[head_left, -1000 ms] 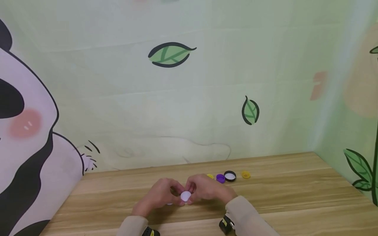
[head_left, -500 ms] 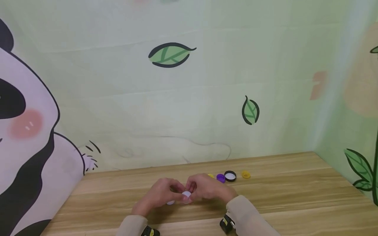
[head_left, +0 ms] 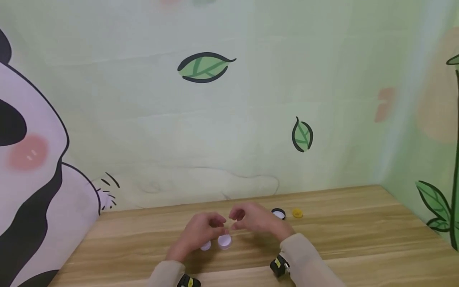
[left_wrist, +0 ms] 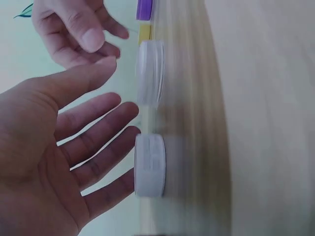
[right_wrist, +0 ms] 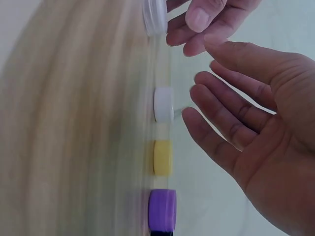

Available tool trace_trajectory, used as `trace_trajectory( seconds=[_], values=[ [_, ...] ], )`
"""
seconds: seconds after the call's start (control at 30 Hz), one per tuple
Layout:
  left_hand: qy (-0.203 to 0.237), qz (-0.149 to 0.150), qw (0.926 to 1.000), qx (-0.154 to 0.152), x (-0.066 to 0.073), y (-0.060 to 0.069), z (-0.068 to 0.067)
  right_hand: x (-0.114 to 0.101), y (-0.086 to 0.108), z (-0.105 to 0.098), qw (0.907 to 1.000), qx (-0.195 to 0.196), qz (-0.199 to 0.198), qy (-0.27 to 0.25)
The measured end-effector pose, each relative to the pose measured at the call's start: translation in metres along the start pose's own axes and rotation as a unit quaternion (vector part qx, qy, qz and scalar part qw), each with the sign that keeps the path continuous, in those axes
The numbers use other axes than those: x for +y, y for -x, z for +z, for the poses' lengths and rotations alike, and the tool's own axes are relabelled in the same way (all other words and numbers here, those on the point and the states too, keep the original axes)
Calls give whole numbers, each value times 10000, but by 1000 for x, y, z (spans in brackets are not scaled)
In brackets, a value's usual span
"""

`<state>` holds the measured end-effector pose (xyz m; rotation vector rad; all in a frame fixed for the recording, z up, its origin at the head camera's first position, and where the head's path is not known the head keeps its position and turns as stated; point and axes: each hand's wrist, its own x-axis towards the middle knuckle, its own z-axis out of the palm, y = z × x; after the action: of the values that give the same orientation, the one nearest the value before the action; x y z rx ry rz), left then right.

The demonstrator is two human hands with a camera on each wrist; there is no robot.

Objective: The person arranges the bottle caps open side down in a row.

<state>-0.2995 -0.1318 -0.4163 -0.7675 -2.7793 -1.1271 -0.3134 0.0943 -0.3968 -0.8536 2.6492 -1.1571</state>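
Note:
A white round cap point(head_left: 224, 241) lies on the wooden table just below both hands; in the left wrist view this cap point(left_wrist: 151, 73) looks ribbed and stacked in layers. My left hand point(head_left: 201, 232) hovers over it with relaxed fingers, holding nothing. A second white cap point(head_left: 205, 245) lies beneath the left hand, partly covered by it in the head view. My right hand point(head_left: 252, 218) is raised to the right of the first cap, its fingers spread and empty in the right wrist view. The fingertips of the two hands are near each other.
Behind the right hand are a black-rimmed cap point(head_left: 278, 214) and a yellow cap point(head_left: 297, 213). The right wrist view shows a small white cap point(right_wrist: 163, 104), another yellow cap point(right_wrist: 163, 158) and a purple cap point(right_wrist: 162, 210) in a row. A printed cloth point(head_left: 251, 151) hangs behind the table.
Both hands have let go of the white cap and lifted away from it, the right one up and back. The cap now rests on the table, and the purple cap is hidden in the head view.

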Motion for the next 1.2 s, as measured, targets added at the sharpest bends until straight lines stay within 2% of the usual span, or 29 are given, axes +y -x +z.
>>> trace_trajectory(
  seconds=[0.23, 0.4, 0.6, 0.7, 0.93, 1.2],
  values=[
    [-124, -220, 9995, 186, 8, -12, 9, 1, -2, -7, 9991, 365, -94, 172],
    [-180, -211, 9990, 338, 10, -17, 15, 3, -2, -7, 9980, 534, -249, 242],
    [-75, -117, 9990, 424, 14, -23, 20, 9, -2, -9, 9970, 725, 118, 251],
    [1, -20, 9990, 449, 14, -27, 23, 12, -2, -11, 9966, 785, 96, 230],
    [78, -27, 9986, 519, 13, -33, 29, 19, -2, -11, 9962, 775, -91, 391],
    [27, -192, 9990, 396, 13, -36, 32, 25, -5, -7, 9962, 497, -90, 716]
  ],
)
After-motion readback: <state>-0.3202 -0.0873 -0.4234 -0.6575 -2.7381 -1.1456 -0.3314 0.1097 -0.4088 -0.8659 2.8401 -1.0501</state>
